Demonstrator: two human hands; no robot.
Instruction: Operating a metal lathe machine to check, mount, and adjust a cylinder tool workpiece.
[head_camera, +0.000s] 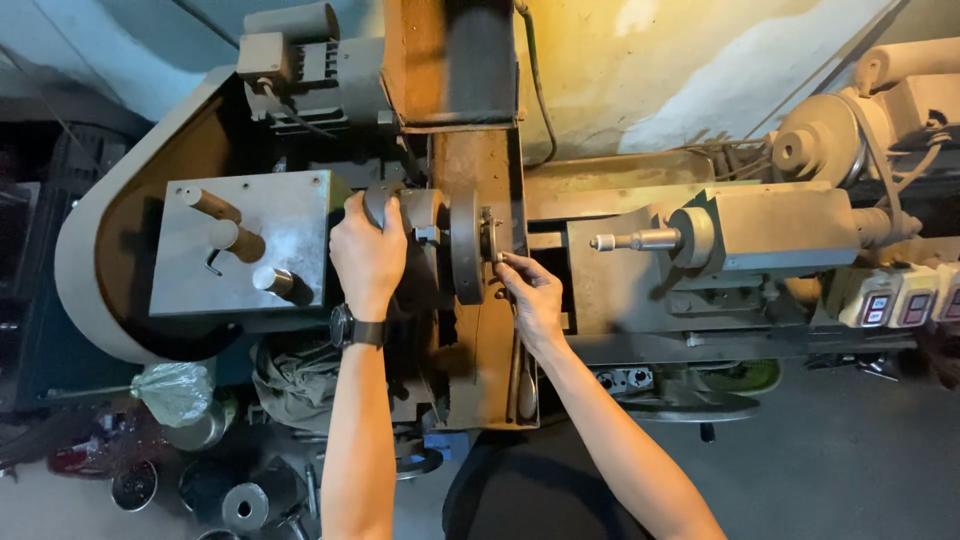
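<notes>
I look down on a grey metal lathe (610, 300). My left hand (368, 255), with a dark watch on its wrist, is wrapped over a rounded grey handle on the headstand side, just left of the round chuck (466, 245). My right hand (532, 295) reaches to the chuck's right face, its fingertips pinching a small part (492, 240) at the chuck's front. Across the gap to the right, the tailstock (770, 230) points its slim tip (615, 241) toward the chuck.
A grey gearbox plate (245, 245) with three stubby levers sits to the left. An electric motor (300, 65) is mounted above. Switch boxes (895, 300) hang at the right. Metal discs, cans and a plastic bag (175, 390) litter the floor at lower left.
</notes>
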